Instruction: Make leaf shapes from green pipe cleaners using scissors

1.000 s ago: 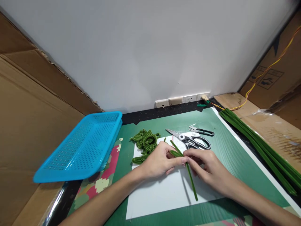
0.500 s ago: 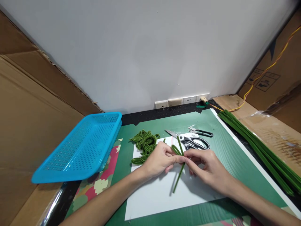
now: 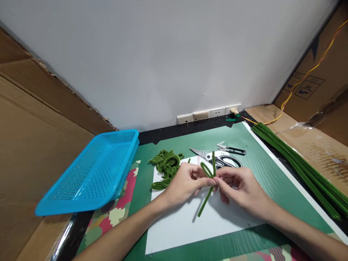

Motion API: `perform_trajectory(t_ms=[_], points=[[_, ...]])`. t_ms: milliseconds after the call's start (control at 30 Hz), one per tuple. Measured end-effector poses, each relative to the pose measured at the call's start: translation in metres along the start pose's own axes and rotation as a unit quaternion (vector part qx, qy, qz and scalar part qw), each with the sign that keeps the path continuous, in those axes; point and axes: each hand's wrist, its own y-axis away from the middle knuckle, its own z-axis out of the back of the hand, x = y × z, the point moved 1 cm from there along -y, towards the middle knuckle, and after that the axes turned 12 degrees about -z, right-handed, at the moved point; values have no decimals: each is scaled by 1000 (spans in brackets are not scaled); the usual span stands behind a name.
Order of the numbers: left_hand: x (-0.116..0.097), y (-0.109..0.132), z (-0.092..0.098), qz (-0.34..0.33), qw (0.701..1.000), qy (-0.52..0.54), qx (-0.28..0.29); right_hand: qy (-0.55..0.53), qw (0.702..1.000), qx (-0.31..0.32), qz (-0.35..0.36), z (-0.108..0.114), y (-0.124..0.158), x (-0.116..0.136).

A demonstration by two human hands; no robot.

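Note:
A green pipe cleaner [image 3: 206, 203] is pinched between both hands above a white sheet of paper [image 3: 174, 235]. It has a narrow loop and a straight end pointing up, and a longer tail slanting down to the left. My left hand [image 3: 187, 183] grips it with thumb and fingers from the left. From the right, my right hand [image 3: 239, 186] pinches it at the crossing, the fingertips of both hands meeting there. Left of my left hand lies a pile of bent green pipe cleaner pieces [image 3: 165, 163]. Black-handled scissors [image 3: 231, 161] rest just beyond my right hand.
Small thread snips [image 3: 232, 149] lie behind the scissors on the green mat [image 3: 272, 188]. A blue perforated basket [image 3: 89, 163] stands at the left. Long green pipe cleaners [image 3: 296, 166] lie in a bundle on the right. Cardboard [image 3: 32, 145] and a wall with sockets [image 3: 201, 116] border the table.
The pipe cleaner's upper straight end has swung from leaning left to nearly upright, and its loop has shifted slightly. Both hands keep their pinch; the right fingers have moved a little.

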Motion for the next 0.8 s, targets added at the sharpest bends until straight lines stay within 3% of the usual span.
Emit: perform_trajectory(t_ms=[100, 267, 333, 467, 667, 800], points=[[3, -1, -3, -2, 998, 64, -25, -74, 992, -89, 44, 3, -1, 3], [1, 5, -10, 30, 989, 122, 72, -145, 977, -148, 52, 5, -6, 9], [2, 8, -12, 11, 992, 101, 75, -157, 976, -145, 41, 5, -8, 9], [9, 12, -18, -2, 998, 64, -10, -167, 981, -102, 10, 4, -10, 4], [18, 15, -22, -10, 998, 49, -46, -159, 985, -39, -48, 4, -10, -2], [20, 14, -21, -36, 992, 65, -104, -138, 989, -25, -54, 3, -9, -2]])
